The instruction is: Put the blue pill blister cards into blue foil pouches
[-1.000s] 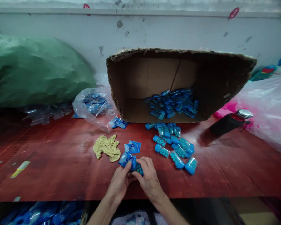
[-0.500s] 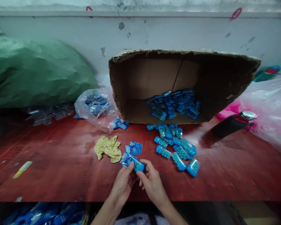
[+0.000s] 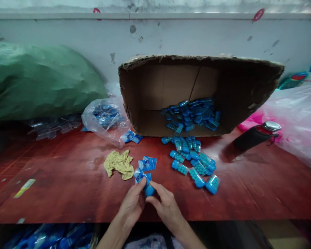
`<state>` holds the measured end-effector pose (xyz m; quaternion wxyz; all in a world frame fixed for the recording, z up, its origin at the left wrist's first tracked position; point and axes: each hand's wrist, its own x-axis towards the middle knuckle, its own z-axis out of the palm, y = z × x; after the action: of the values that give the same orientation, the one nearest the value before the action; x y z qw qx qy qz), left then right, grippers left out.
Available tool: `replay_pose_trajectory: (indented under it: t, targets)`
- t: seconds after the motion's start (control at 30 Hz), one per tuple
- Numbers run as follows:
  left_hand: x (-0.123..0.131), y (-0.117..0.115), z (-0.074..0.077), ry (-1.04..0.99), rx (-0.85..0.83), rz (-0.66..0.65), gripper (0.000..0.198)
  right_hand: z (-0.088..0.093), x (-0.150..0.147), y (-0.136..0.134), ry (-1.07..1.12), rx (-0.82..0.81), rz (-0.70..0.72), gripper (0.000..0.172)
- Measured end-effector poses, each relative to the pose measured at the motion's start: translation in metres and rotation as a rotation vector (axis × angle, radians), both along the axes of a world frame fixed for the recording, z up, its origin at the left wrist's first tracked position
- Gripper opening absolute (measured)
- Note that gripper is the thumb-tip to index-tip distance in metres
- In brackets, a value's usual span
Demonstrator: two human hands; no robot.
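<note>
My left hand (image 3: 131, 204) and my right hand (image 3: 166, 206) meet at the near edge of the red table (image 3: 67, 186). Together they pinch a small blue capsule-shaped container (image 3: 148, 189) with a crinkled blue wrapper (image 3: 140, 175) at its far end. Just beyond lies another blue packet (image 3: 147, 162). To the right, a heap of blue containers (image 3: 194, 162) spills out of a cardboard box (image 3: 150, 90) lying on its side, with more containers inside it (image 3: 191, 116).
A crumpled yellow cloth (image 3: 118, 164) lies left of my hands. A clear plastic bag with blue items (image 3: 103, 117) and a green sack (image 3: 38, 79) sit at the back left. A dark bottle (image 3: 256, 135) lies on the right beside a pale plastic bag (image 3: 298, 121).
The container in my fingers has turned from lying sideways to pointing end-on, and my hands have shifted slightly toward me.
</note>
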<state>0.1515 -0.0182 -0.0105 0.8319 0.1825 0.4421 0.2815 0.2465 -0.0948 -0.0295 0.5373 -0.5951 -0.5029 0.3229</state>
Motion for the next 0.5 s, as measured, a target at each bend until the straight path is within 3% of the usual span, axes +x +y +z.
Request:
replay_pose_trajectory:
  t: [0.27, 0.4, 0.5]
  targets:
    - [0.006, -0.012, -0.005, -0.111, 0.123, -0.144, 0.022, -0.006, -0.009, 0.006, 0.632, -0.156, -0.151, 0.034]
    - [0.007, -0.018, -0.004, -0.084, 0.208, -0.193, 0.023, -0.004, -0.005, 0.008, 0.765, -0.212, -0.045, 0.046]
    - [-0.001, -0.016, 0.0, -0.029, 0.164, -0.18, 0.028, -0.003, 0.0, 0.009, 0.887, -0.231, 0.013, 0.046]
